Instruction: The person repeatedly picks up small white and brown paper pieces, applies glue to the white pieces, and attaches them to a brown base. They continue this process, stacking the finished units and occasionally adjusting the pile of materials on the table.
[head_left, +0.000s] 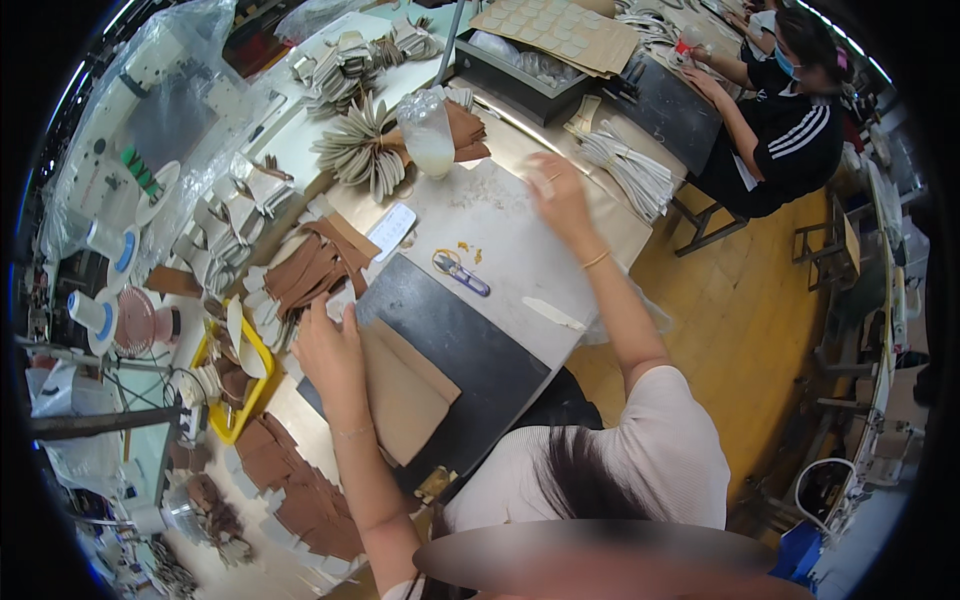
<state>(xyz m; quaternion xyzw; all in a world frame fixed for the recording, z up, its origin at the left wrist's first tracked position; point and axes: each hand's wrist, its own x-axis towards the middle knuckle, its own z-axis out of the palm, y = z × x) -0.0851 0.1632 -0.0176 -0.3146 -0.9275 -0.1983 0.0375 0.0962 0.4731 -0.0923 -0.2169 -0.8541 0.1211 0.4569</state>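
My left hand [330, 350] is at the near edge of a pile of brown leather-like pieces [318, 265], thumb and fingers apart. A pale piece [341, 300] shows between them; I see no firm grip. My right hand [557, 195] is raised over the far right of the worktable, its fingers smeared by motion. Between my hands lie thread snips [461, 273] with a purple handle, beside some yellow scraps [468, 248]. Flat tan sheets [405, 390] rest on the black board [480, 345] by my left forearm.
Bundled pale pieces [362, 150] and a plastic cup [426, 135] stand at the back. A yellow tray [262, 350] and brown stacks [300, 490] lie left. A covered sewing machine [150, 110] is far left. A co-worker [770, 140] sits far right.
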